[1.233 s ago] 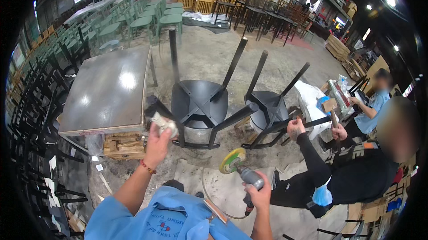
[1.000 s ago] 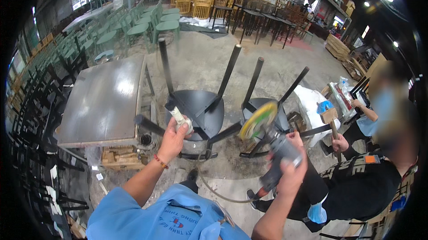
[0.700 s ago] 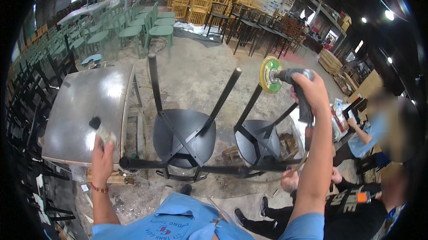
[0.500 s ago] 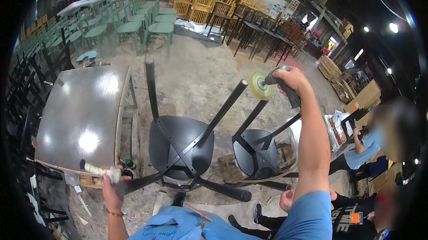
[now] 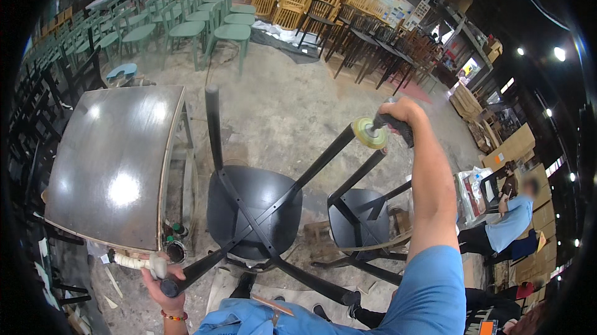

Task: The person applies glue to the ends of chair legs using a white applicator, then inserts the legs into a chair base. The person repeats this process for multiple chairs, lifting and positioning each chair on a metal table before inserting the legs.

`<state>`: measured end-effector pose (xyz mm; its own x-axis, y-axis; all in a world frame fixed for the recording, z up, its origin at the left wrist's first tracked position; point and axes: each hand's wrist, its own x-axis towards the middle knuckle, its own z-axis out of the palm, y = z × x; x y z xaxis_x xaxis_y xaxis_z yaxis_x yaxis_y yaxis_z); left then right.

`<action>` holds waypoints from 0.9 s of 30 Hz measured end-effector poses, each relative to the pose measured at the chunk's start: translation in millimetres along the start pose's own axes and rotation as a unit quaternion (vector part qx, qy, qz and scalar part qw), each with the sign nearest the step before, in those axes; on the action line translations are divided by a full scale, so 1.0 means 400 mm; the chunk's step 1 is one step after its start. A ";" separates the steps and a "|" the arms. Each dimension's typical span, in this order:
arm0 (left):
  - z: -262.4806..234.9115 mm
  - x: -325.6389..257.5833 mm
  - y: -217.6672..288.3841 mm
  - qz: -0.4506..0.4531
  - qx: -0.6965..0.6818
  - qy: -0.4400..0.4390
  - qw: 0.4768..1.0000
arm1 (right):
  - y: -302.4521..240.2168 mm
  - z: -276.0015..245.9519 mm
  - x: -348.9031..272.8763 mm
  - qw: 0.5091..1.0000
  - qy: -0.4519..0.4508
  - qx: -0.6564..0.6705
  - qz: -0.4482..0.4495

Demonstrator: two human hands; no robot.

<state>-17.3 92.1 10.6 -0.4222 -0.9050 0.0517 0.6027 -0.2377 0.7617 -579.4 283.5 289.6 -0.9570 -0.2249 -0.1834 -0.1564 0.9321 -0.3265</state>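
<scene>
Right hand (image 5: 404,110) grips sander (image 5: 371,134) at chair leg (image 5: 323,159), second chair (image 5: 359,217) close; left hand (image 5: 163,302) grips brush (image 5: 132,261) by table's (image 5: 112,167) near-right corner.

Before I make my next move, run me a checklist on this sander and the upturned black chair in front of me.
1. Right hand gripping the sander: ok.
2. Sanding disc at the black chair's far-right leg: ok, by its tip.
3. Disc spinning: cannot tell.
4. Second chair clear of the disc: cannot tell; one leg tip shows just below it.
5. Left hand free: not ok, holds a white-wrapped tool.
</scene>
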 end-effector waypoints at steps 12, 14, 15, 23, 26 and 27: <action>-0.006 -0.007 0.001 -0.015 0.005 0.013 1.000 | -0.004 0.012 -0.003 0.996 -0.034 0.079 0.019; 0.002 -0.006 -0.009 -0.016 0.001 0.029 0.999 | -0.005 0.005 -0.003 1.000 0.013 0.024 0.003; 0.003 -0.006 -0.014 -0.018 -0.003 0.039 0.999 | -0.001 -0.016 -0.008 0.999 0.034 -0.020 -0.010; 0.006 -0.017 0.003 -0.019 -0.005 0.026 0.999 | 0.008 -0.008 -0.023 0.992 -0.078 0.095 0.015; 0.007 -0.012 0.000 -0.020 -0.013 0.017 1.000 | 0.008 -0.018 -0.024 0.994 -0.090 0.055 0.016; 0.007 -0.011 0.001 -0.017 -0.015 0.013 1.000 | -0.004 -0.022 -0.023 0.995 -0.089 0.041 0.009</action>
<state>-17.1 96.9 12.3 -0.4248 -0.9052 0.0096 0.6087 -0.2778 0.7432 -572.4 286.6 300.1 -0.9003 -0.2610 -0.3483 -0.1121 0.9122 -0.3940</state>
